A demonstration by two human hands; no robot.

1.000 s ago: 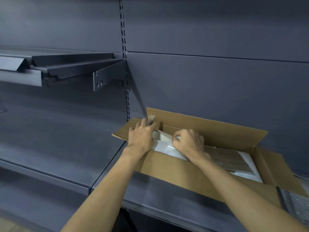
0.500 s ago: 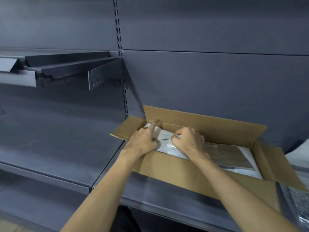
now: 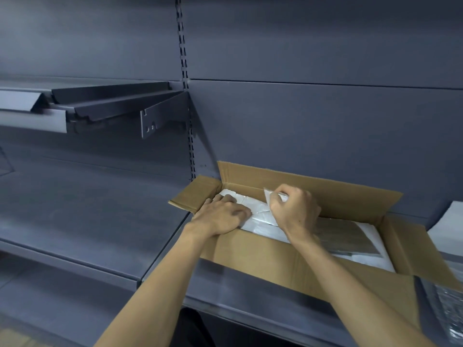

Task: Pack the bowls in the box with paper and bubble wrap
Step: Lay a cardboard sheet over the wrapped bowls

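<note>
Here is the open brown cardboard box point(image 3: 253, 254), sitting on the dark grey metal shelf point(image 3: 82, 209) with all four flaps folded outward and its far flap standing up against the grey back panel point(image 3: 313, 126). Inside, white packing paper point(image 3: 263, 221) fills the left end of the box, and a sheet of clear bubble wrap point(image 3: 348, 234) lies over more white paper toward the right end. No bowl can be made out under the wrapping.

The left hand point(image 3: 220, 216) presses down on the paper at the box's near-left corner, fingers curled inward with the knuckles up, pinning the sheet. The right hand point(image 3: 293, 211) is just beside it, toward the middle of the box, thumb and fingers pinching a raised corner of the white paper.

At the far right edge, more white paper point(image 3: 451, 216) and a patch of shiny bubble wrap point(image 3: 451, 311) lie outside the box. Up on the left, a grey bracketed shelf point(image 3: 112, 106) juts out from the slotted upright point(image 3: 185, 78).
</note>
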